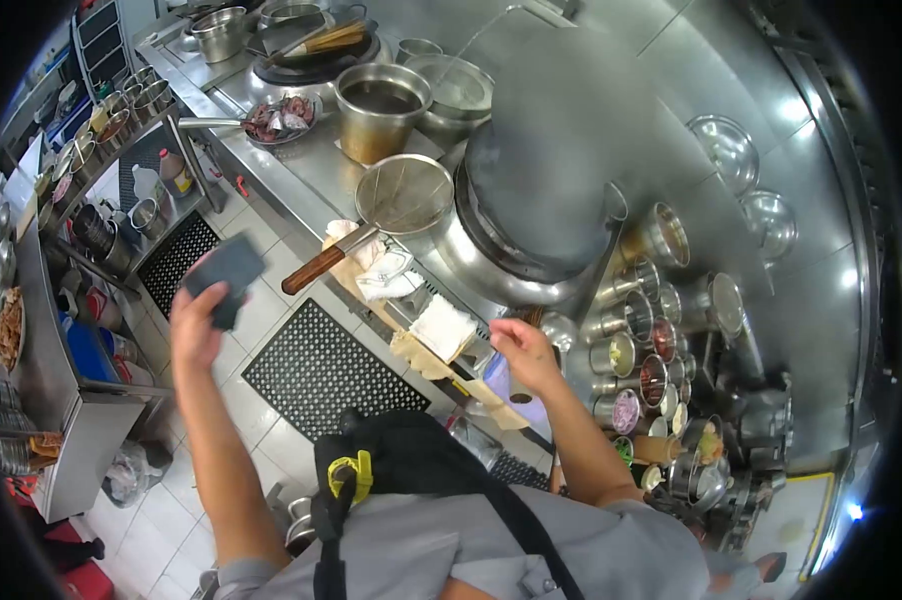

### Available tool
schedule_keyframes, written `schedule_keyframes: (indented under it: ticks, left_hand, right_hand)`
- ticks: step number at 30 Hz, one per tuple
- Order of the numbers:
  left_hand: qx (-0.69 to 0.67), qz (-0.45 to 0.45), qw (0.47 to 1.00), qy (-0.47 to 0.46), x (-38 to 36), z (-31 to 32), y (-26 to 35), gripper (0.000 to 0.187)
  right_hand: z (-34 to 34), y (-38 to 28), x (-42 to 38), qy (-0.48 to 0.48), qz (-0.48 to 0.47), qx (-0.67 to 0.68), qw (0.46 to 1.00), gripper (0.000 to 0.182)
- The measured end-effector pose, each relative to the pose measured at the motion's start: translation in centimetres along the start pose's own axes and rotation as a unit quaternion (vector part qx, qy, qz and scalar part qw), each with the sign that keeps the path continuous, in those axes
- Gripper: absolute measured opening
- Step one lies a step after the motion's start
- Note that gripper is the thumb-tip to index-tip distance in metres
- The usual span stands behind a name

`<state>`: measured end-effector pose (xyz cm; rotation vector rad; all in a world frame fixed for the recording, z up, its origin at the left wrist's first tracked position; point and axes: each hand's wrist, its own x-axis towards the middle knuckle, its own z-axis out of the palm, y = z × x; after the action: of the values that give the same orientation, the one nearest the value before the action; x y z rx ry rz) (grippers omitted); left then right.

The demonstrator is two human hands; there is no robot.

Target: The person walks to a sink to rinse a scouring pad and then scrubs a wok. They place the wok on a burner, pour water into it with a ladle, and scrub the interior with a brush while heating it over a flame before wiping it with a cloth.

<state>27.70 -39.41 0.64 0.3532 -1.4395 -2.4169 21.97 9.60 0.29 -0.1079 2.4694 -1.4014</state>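
My left hand [197,325] is raised over the floor, its thumb pressed on a dark flat rectangular thing [229,275]. Blur hides exactly what that thing is. My right hand [524,353] hovers by the stove's front edge, fingers loosely bent, with nothing visible in it. A folded white cloth [443,328] lies just left of that hand. Farther left is a crumpled white cloth [386,272]. A round mesh strainer [404,194] with a wooden handle rests at the counter's edge, between my hands. Behind it stands a tall pot [383,108] of dark liquid.
Steam covers much of a large wok [541,200] on the burner. Water runs from a faucet [511,10] at the back. Metal containers of ingredients [626,410] crowd the right side. A pan of meat pieces [283,120] sits left. A black rubber mat [326,370] lies underfoot.
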Motion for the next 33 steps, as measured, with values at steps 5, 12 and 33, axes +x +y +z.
schedule_keyframes:
  ticks: [5, 12, 33]
  left_hand:
    - [-0.042, -0.149, 0.985, -0.073, 7.4, 12.5, -10.1, 0.052]
    - [0.166, -0.016, 0.986, 0.011, 11.9, 29.7, -22.5, 0.044]
    - [0.032, -0.014, 0.994, -0.101, 18.3, 34.2, -28.1, 0.058]
  right_hand:
    - [1.4, -1.0, 4.4, 0.051, -0.041, -0.002, 0.998, 0.035]
    - [-0.5, -1.5, 9.8, 0.167, -0.113, -0.119, 0.972, 0.035]
    - [-0.9, -0.2, 20.3, 0.244, -0.045, -0.021, 0.969, 0.021]
